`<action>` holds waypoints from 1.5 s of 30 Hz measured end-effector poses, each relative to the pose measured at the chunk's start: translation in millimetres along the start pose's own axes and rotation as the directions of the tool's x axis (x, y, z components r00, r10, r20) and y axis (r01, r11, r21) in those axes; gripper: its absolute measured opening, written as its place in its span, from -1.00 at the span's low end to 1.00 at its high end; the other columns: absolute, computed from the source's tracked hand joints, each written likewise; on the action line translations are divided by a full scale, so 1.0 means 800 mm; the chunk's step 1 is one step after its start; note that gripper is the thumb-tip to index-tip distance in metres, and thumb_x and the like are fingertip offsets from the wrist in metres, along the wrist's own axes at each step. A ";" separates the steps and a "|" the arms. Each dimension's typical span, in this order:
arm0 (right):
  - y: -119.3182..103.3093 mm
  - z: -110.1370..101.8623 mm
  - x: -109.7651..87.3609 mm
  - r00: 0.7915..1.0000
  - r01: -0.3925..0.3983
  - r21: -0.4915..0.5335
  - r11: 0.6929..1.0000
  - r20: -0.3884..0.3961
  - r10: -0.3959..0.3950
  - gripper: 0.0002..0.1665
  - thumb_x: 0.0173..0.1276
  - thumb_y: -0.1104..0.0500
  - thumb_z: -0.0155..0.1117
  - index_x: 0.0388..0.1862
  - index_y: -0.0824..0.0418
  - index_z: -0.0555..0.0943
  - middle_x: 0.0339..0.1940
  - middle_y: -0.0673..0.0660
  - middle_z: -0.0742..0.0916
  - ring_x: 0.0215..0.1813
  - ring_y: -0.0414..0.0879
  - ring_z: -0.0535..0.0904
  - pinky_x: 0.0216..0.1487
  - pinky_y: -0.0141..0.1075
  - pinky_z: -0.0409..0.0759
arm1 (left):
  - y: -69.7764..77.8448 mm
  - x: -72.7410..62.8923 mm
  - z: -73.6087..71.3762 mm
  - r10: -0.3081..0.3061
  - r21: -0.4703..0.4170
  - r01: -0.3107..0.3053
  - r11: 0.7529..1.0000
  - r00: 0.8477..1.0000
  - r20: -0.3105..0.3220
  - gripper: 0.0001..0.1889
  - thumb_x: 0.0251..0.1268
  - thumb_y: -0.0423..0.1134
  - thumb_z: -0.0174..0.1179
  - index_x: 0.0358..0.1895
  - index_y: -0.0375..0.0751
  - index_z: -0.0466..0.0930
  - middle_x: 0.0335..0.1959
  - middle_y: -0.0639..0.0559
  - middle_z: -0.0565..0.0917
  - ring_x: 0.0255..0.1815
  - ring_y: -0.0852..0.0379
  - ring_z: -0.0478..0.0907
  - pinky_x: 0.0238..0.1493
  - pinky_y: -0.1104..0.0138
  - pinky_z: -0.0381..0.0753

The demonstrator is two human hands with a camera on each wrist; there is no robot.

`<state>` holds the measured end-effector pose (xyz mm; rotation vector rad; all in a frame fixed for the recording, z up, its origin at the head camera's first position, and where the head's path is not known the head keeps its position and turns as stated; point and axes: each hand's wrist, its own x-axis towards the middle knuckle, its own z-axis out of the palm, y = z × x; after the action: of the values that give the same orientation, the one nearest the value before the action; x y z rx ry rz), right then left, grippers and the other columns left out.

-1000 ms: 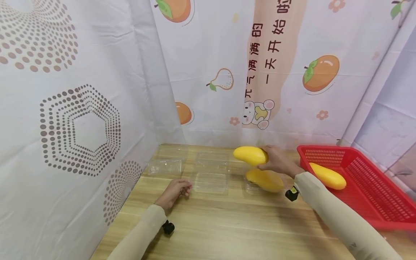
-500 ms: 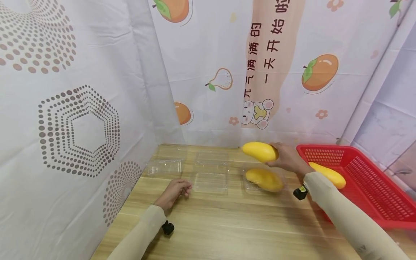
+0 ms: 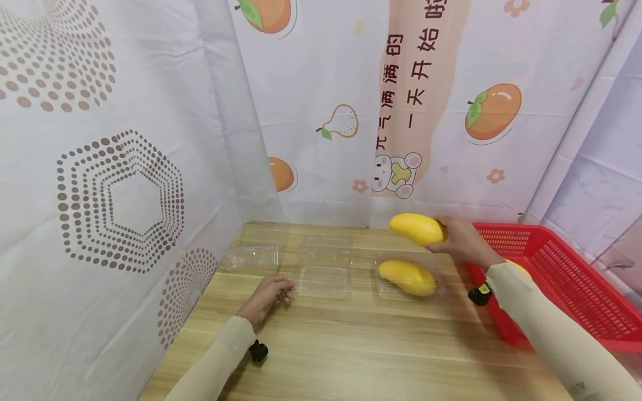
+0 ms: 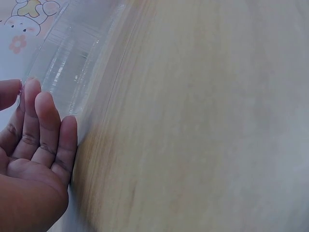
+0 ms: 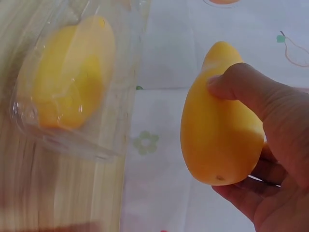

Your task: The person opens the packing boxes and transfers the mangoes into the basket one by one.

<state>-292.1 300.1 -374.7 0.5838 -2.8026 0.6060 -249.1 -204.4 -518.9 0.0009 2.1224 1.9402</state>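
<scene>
Three transparent plastic boxes are sitting across the desk [image 3: 351, 345]; a white dotted curtain [image 3: 125, 206] is hanging along the left side. Left box [image 3: 253, 257] is resting near that curtain. Left hand [image 3: 268, 298] is lying just beside the middle box [image 3: 325, 281], its fingers [image 4: 47, 113] bending loosely, thumb close to the index finger; it is apparently holding nothing. Whether it is touching the box edge, cannot tell. Black device [image 3: 258, 351] is sitting at the cuff.

Farther right, a yellow mango [image 5: 72, 77] is lying in the third box [image 3: 383, 288], plastic crossing over it. Above and behind, the right hand [image 3: 463, 242] is holding another mango [image 3: 415, 227] off the desk, thumb on one side, fingers curling round the other. Right sleeve [image 3: 551, 328] is stretching across the red basket [image 3: 577, 284], partly blocking the mango inside [image 3: 519, 269].

Writing: the back curtain [image 3: 311, 72] is carrying two columns of dark Chinese characters, reading 元气满满的 and 一天开始啦, amid fruit and flower prints and a white cartoon animal [image 3: 396, 174]. Small dark mark [image 3: 577, 387] is showing on the right sleeve; too small to read.
</scene>
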 end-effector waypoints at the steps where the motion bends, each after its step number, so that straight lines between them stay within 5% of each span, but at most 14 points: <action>1: 0.000 -0.003 -0.001 1.000 -0.006 0.003 1.000 0.001 0.006 -0.20 0.10 0.02 0.68 0.21 0.40 0.57 -0.15 0.20 0.70 -0.24 0.04 0.53 -0.19 -0.09 0.54 | 0.001 0.001 0.000 0.001 0.000 -0.001 1.000 1.000 0.003 -0.72 0.53 -0.29 0.15 -0.04 -0.54 0.63 -0.35 -0.10 0.66 -0.37 0.14 0.57 -0.27 0.35 0.62; 32: 0.039 -0.043 -0.031 0.991 -0.120 -0.004 0.993 -0.064 0.120 -0.21 0.15 -0.04 0.64 0.24 0.33 0.56 -0.22 0.17 0.67 -0.23 0.08 0.50 -0.22 -0.09 0.48 | 0.001 0.001 0.001 0.002 0.000 -0.002 1.000 1.000 0.014 -0.71 0.54 -0.26 0.15 -0.04 -0.52 0.62 -0.31 -0.10 0.65 -0.35 0.14 0.56 -0.27 0.36 0.62; 45: 0.064 -0.056 -0.051 0.986 -0.109 0.001 0.994 -0.128 0.108 -0.20 0.14 -0.04 0.65 0.25 0.32 0.58 -0.22 0.19 0.68 -0.25 0.07 0.48 -0.22 -0.09 0.44 | 0.001 -0.001 0.002 0.001 -0.001 -0.001 1.000 1.000 0.017 -0.70 0.54 -0.26 0.15 -0.03 -0.54 0.61 -0.33 -0.10 0.64 -0.36 0.14 0.55 -0.27 0.36 0.61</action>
<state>-271.2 375.7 -364.3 0.3788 -2.7278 0.6317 -248.3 -202.8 -518.2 0.0178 2.1108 1.9353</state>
